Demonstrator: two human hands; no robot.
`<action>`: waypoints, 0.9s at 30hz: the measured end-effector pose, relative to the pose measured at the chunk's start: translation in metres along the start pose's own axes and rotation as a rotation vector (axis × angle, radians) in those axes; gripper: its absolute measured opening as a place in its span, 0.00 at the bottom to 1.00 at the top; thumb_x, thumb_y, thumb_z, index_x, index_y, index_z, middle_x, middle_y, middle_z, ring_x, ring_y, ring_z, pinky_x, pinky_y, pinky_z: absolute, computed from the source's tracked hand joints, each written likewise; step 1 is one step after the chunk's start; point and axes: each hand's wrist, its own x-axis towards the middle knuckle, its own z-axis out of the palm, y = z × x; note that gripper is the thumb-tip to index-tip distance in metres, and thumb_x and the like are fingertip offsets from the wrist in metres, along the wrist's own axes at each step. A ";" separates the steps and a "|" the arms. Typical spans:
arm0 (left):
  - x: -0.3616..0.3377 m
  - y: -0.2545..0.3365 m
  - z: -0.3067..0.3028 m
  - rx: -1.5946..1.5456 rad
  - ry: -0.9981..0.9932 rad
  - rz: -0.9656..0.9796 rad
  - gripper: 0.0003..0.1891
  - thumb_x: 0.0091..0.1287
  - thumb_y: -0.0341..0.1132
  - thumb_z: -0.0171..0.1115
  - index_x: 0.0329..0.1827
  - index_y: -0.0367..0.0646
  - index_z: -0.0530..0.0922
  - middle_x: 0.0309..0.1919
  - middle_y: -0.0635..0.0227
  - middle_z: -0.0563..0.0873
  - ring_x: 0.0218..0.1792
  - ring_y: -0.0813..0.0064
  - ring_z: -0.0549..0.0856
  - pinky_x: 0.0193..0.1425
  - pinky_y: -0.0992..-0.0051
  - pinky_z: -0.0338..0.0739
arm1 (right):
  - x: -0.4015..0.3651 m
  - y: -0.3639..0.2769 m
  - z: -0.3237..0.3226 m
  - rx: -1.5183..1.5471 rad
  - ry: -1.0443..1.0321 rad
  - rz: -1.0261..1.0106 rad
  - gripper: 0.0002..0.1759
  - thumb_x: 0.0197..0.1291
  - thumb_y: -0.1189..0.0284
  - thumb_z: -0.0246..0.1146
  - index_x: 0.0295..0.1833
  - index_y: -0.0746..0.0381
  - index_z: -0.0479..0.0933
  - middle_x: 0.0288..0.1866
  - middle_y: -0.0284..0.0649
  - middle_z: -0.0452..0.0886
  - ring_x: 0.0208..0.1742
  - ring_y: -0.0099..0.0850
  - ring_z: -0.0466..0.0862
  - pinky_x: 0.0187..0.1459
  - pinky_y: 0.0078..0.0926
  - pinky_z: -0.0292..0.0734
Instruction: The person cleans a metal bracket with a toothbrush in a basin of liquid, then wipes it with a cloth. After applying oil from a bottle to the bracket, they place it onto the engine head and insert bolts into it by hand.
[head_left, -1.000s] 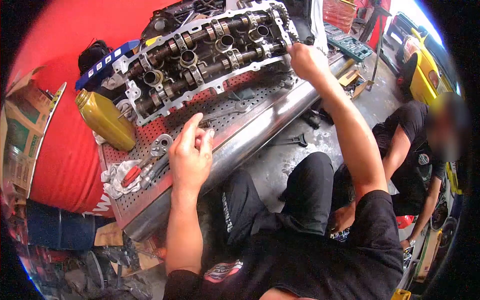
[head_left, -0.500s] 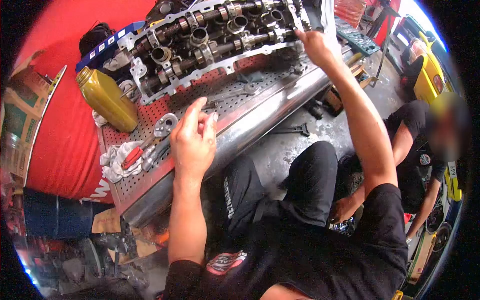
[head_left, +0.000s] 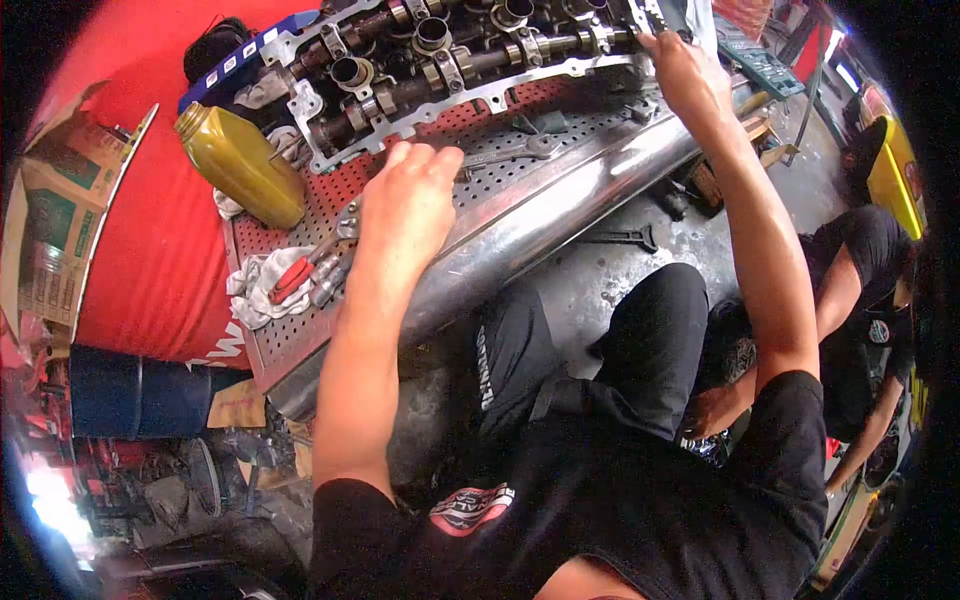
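Note:
A cylinder head [head_left: 440, 100] with camshafts, lobes and bearing caps lies across a perforated metal bench top [head_left: 290, 345]. At its right end my right hand [head_left: 688, 85] is closed, thumb and forefinger gripping the end of the head. My left hand [head_left: 410, 200] is over the near side, back of the hand up and fingers curled, knuckles close to the front edge of the head. Its fingertips are hidden, and I cannot tell what they hold. Beside that hand lies a wrench [head_left: 515, 152]. A ratchet [head_left: 347, 222] is partly covered by my left wrist.
A gold oil bottle [head_left: 240, 170] leans at the left. White rag [head_left: 262, 285] and red-handled pliers [head_left: 291, 280] lie near the bench's rounded metal edge [head_left: 490, 265]. Another person [head_left: 850, 300] works low at the right. A wrench-like tool [head_left: 625, 238] lies on the floor.
My left hand has moved forward toward the head's front edge, its raised fingers now curled down. My right hand stays at the right end. The whole view has shifted slightly.

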 end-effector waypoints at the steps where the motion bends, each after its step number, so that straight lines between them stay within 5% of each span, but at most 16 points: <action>1: 0.005 -0.002 0.003 0.003 -0.050 0.030 0.16 0.59 0.25 0.62 0.52 0.42 0.81 0.42 0.59 0.85 0.49 0.58 0.81 0.55 0.62 0.78 | 0.002 0.001 0.003 0.000 -0.038 0.043 0.14 0.69 0.65 0.49 0.46 0.63 0.76 0.36 0.59 0.84 0.41 0.55 0.85 0.43 0.52 0.79; 11: 0.020 -0.017 -0.011 -0.074 -0.057 -0.025 0.19 0.59 0.23 0.59 0.55 0.43 0.79 0.37 0.58 0.85 0.45 0.57 0.83 0.52 0.61 0.77 | 0.007 -0.001 -0.006 0.003 -0.168 0.136 0.21 0.71 0.55 0.49 0.47 0.63 0.76 0.37 0.56 0.84 0.43 0.54 0.85 0.47 0.52 0.78; 15: 0.014 -0.022 -0.010 -0.063 -0.135 -0.045 0.16 0.60 0.24 0.59 0.52 0.42 0.81 0.36 0.56 0.85 0.44 0.56 0.83 0.52 0.61 0.77 | 0.005 0.004 0.003 0.098 0.017 0.090 0.16 0.71 0.58 0.52 0.46 0.60 0.75 0.38 0.58 0.83 0.46 0.58 0.82 0.48 0.54 0.74; 19: 0.016 -0.019 -0.003 -0.127 -0.140 -0.006 0.15 0.62 0.25 0.59 0.52 0.43 0.81 0.37 0.54 0.85 0.46 0.55 0.83 0.54 0.60 0.76 | 0.015 0.003 0.013 -0.038 -0.092 0.164 0.19 0.72 0.58 0.48 0.47 0.61 0.77 0.41 0.55 0.84 0.46 0.59 0.82 0.50 0.55 0.75; 22: 0.019 -0.017 -0.001 -0.142 -0.209 0.023 0.17 0.61 0.26 0.62 0.54 0.44 0.81 0.38 0.53 0.85 0.46 0.54 0.83 0.54 0.60 0.76 | 0.008 -0.010 -0.004 -0.078 -0.116 0.145 0.19 0.67 0.57 0.56 0.52 0.60 0.79 0.40 0.52 0.86 0.44 0.52 0.85 0.46 0.50 0.79; 27: 0.025 -0.019 0.007 -0.148 -0.359 0.051 0.19 0.59 0.27 0.65 0.56 0.46 0.81 0.43 0.53 0.85 0.49 0.54 0.83 0.56 0.60 0.76 | -0.010 -0.031 -0.022 0.046 -0.043 0.160 0.15 0.66 0.57 0.58 0.46 0.56 0.80 0.37 0.50 0.86 0.42 0.51 0.86 0.45 0.47 0.80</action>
